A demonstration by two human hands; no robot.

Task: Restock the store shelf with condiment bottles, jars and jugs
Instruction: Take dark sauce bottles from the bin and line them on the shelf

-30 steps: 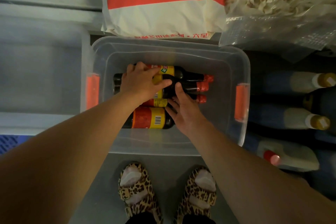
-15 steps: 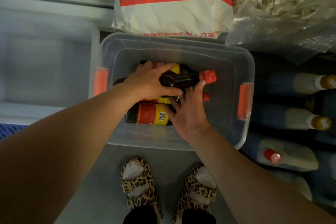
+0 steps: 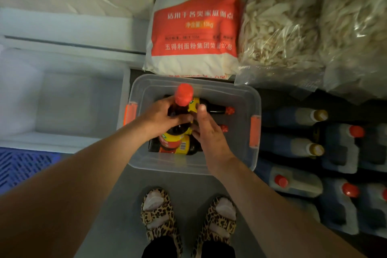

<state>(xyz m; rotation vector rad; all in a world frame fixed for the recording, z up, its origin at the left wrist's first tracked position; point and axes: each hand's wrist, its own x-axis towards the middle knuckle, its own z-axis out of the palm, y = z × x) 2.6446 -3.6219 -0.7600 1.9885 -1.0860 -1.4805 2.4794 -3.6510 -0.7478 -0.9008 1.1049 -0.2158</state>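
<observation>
Left hand grips a dark sauce bottle, red cap up, yellow-and-red label, raised over the clear bin. Right hand, fingers loosely extended, touches its side; more bottles lie in the bin.

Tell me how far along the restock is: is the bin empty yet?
Not yet. Jugs and bottles already lie at the right. In hand: the left hand grips a red-capped bottle lifted cap-up over the clear bin, with the right hand beside it. Left: at least three more dark bottles lying in the bin. Whether the shelf has room cannot be told.
</observation>
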